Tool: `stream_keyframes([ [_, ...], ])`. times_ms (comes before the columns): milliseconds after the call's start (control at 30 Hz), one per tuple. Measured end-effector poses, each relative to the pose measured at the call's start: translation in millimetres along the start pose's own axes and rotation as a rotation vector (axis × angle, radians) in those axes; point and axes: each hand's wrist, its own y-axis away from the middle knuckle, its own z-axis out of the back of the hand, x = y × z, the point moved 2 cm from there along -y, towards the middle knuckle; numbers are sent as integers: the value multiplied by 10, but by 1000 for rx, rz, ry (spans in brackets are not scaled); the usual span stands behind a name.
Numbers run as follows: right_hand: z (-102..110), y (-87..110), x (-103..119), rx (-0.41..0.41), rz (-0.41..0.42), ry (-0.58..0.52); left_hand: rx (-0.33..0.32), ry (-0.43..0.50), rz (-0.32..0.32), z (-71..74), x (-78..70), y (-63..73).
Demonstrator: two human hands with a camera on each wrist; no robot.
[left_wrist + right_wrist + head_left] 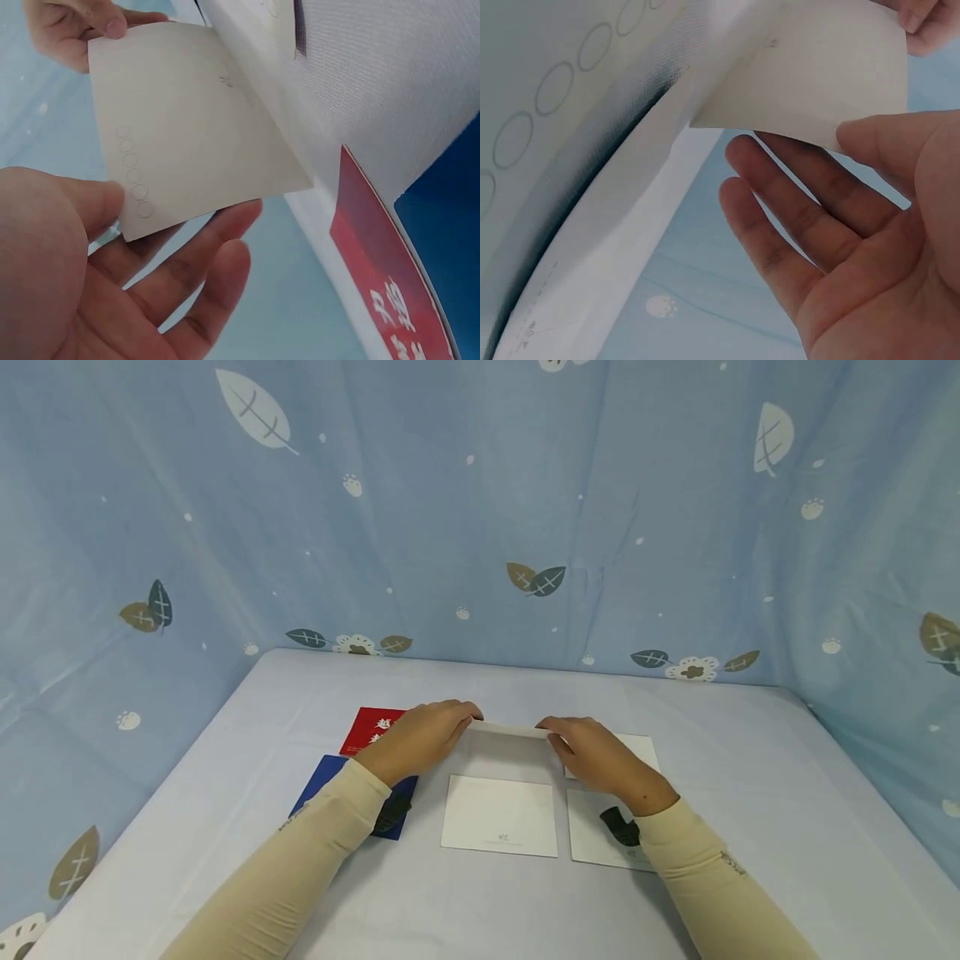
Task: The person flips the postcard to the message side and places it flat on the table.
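A white postcard (180,120) with a row of small printed circles along one short edge is held up between both hands. From the head view only its thin upper edge (510,729) shows. My left hand (423,739) pinches one end near the corner, thumb on the printed face and fingers behind. At the opposite end my right hand (600,756) pinches it the same way, with its other fingers (780,225) spread loosely below. The postcard stands tilted, its lower edge close over the white table in the left wrist view.
Below the hands lies another white postcard (498,816). Two more, a lower one (588,831) and an upper one (637,750), lie partly under the right arm. A red card (367,727) with white characters and a blue card (322,777) lie by the left arm. Patterned blue cloth (480,510) hangs behind.
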Motion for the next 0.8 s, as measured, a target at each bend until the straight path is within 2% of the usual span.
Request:
stream_keyframes([
  [200, -6, -16, -12, -22, -16, -3, -27, -4, 20, 37, -11, 8],
  [400, -5, -8, -24, -26, -54, -15, -56, -6, 15, 62, -22, 15],
  [667, -7, -16, -24, -50, -85, -8, -67, 11, 28, 49, -2, 9],
  [800, -12, -29, -15, -94, -87, 21, -60, 57, 45, 41, 4, 5],
])
